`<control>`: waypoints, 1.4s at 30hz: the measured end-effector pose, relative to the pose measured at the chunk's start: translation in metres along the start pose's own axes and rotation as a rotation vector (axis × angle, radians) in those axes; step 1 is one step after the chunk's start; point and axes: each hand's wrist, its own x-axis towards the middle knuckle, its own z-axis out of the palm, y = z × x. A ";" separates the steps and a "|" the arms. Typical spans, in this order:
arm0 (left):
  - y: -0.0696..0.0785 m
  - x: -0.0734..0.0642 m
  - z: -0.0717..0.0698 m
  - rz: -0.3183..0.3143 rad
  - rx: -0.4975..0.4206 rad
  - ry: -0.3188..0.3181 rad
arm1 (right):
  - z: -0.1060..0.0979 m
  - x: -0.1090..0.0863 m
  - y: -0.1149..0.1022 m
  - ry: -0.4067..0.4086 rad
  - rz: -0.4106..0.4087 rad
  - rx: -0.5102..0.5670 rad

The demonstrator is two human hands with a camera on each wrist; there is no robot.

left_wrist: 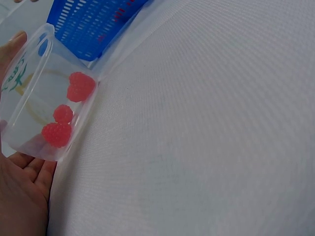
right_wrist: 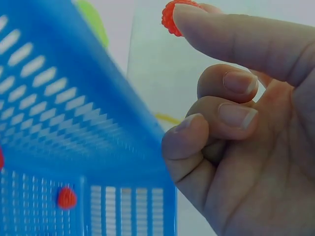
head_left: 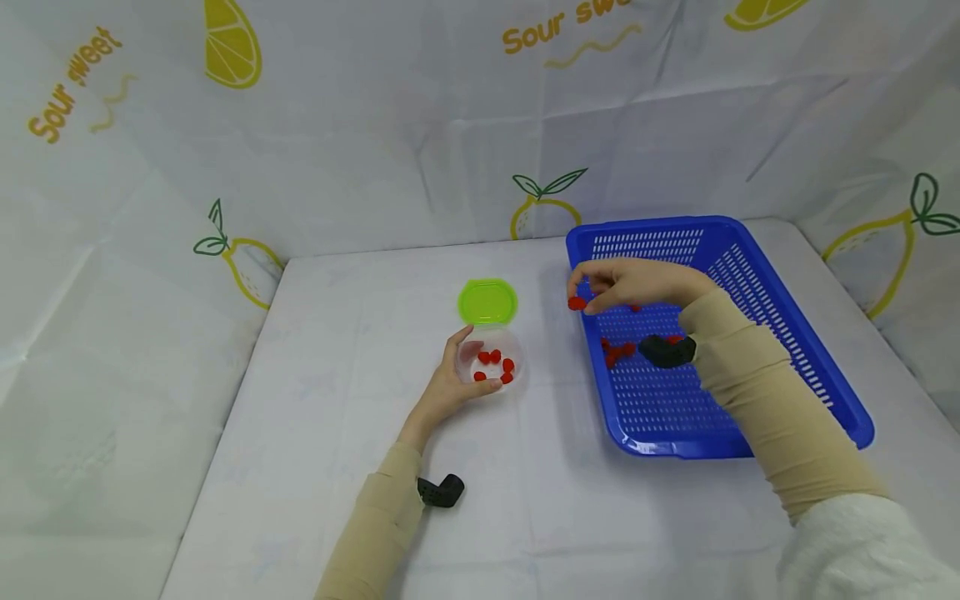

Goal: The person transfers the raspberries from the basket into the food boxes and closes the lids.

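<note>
My left hand [head_left: 447,383] curls round a clear plastic cup [head_left: 491,340] on the table, thumb on the near side and fingers on the far side. Several red raspberries [left_wrist: 57,134] lie at the bottom of the cup. Over the left rim of a blue basket [head_left: 628,446], my right hand [head_left: 637,282] pinches one raspberry [right_wrist: 172,18] between thumb and index finger. Its other fingers are bent toward the palm in the right wrist view. More raspberries [head_left: 617,352] lie inside the basket, partly hidden by the right arm.
A lime-green lid [head_left: 487,302] lies flat just behind the cup. The white table [head_left: 337,350] meets a hanging cloth printed with lemons [head_left: 543,218] at the back and sides. A black device [head_left: 441,491] sits at the left wrist, and another [head_left: 666,352] at the right.
</note>
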 end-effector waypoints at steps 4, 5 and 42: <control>-0.001 0.000 0.000 0.004 -0.006 0.001 | 0.006 0.013 -0.010 -0.006 -0.005 -0.024; -0.001 0.000 0.000 0.003 -0.007 0.001 | 0.008 0.017 -0.013 -0.011 -0.008 -0.030; 0.000 0.000 -0.002 0.030 0.001 -0.002 | 0.071 0.103 -0.023 -0.286 0.030 -0.084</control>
